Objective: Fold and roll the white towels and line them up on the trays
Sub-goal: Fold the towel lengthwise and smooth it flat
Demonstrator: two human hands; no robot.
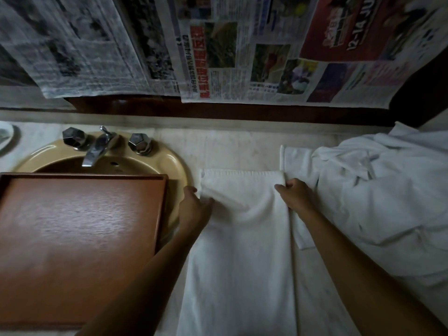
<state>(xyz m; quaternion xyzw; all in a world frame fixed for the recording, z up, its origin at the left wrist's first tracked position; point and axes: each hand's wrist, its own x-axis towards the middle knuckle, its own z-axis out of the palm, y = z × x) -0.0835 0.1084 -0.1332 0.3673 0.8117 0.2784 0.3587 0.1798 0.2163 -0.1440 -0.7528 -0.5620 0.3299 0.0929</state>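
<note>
The white towel lies flat on the counter at centre frame, folded into a long strip. Its long axis runs from the bottom edge up toward mid-frame. Both hands are at its upper end. The left hand grips the left edge, and the right hand pinches the right corner, fingers curled on the cloth. Rolling would probably proceed from this end down the axis. The tray lies at left, nearer the left hand.
</note>
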